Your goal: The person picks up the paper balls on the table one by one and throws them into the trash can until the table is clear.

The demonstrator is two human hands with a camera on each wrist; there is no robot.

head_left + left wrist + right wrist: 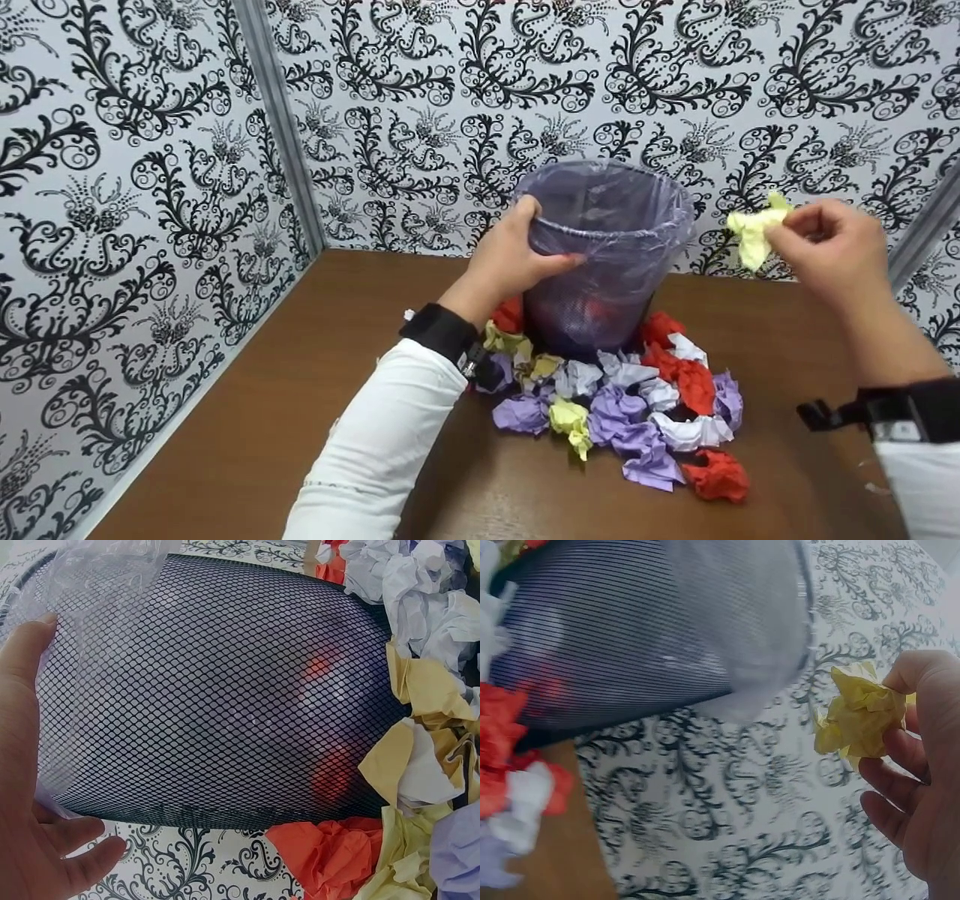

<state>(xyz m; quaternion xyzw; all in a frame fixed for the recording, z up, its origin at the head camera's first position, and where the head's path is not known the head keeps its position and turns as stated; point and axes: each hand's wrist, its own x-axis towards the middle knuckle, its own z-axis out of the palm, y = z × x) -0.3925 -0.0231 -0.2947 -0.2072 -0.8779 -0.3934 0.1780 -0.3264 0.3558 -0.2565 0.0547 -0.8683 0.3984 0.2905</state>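
A dark mesh wastebasket (592, 300) lined with a clear plastic bag (652, 247) stands toward the back of the table. My left hand (514, 251) grips its rim on the left, thumb on the outside over the liner. In the left wrist view, red and pale shapes show through the mesh (210, 690) near the bottom. Right of the basket, at about rim height, my right hand (840, 251) pinches a crumpled yellow paper ball (756, 229) between thumb and fingers. The right wrist view shows this yellow paper (862, 716) held in the air, apart from the basket.
Several crumpled papers lie heaped around the basket's base: purple (619, 412), yellow (570, 424), white (690, 431) and red (694, 382). One red ball (716, 475) lies nearest the front. Patterned walls (420, 135) border the brown table (300, 390) behind and at left.
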